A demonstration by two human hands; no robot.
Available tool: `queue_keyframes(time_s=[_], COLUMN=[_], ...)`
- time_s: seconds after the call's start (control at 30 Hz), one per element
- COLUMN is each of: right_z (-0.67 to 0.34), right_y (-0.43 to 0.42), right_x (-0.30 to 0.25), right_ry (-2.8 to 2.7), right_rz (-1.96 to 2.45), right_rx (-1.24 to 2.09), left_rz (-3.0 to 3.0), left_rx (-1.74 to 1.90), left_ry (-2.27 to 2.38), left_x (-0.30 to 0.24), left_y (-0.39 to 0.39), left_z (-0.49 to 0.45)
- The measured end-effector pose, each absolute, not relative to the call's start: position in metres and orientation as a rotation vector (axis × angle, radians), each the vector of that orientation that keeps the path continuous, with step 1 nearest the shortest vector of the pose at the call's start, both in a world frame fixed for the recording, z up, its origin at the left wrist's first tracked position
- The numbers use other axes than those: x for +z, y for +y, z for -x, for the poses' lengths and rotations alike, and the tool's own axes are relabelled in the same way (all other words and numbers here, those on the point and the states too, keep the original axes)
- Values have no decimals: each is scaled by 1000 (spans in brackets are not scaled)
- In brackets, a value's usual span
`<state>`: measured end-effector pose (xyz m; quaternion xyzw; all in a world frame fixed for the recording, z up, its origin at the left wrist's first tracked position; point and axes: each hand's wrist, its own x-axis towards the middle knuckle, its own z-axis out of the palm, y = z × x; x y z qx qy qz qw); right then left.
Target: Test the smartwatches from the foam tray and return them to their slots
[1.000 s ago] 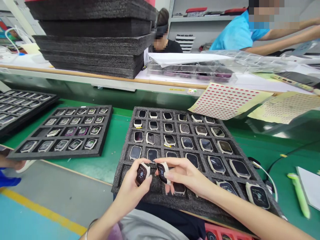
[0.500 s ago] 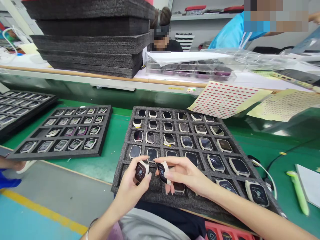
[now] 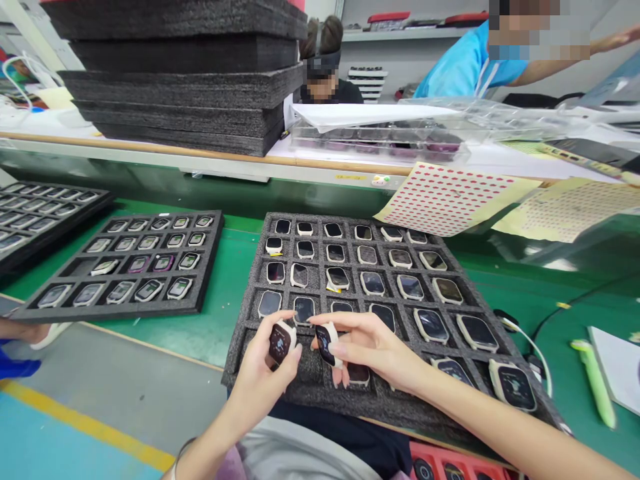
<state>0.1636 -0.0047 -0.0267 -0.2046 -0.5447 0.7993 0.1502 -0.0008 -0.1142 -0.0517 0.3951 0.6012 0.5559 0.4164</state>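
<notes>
A smartwatch case with a pale frame and a lit dark screen is gripped between the thumb and fingers of my left hand. My right hand pinches a second smartwatch case, also lit, tilted on its side close by. Neither has a strap. Both hands hover over the near edge of a grey foam tray, whose square compartments hold rows of similar watch cases, such as a watch with a lit screen at the near right. My hands hide some of the near compartments.
A smaller foam tray of watches lies left, another tray beyond it. Stacked black foam stands on the shelf. Dotted sticker sheets hang from its edge. A green pen and cable lie right. Two people are across the bench.
My hands and the two watch cases stay almost in place. Across the bench, the arm of the person in blue has stretched further out to the right.
</notes>
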Motion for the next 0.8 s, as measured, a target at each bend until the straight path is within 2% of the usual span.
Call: queue_keyframes(time_s=[0.47, 0.8], right_z=[-165, -162], right_y=[-5, -3], right_x=[-25, -26], right_ry=[-1592, -1456], right_rz=[581, 602], right_rx=[2295, 2393], left_rz=[-980, -754], left_rx=[1407, 1433], left_ry=[1504, 1050], left_x=[-53, -45], left_y=[-115, -111], left_z=[1, 16])
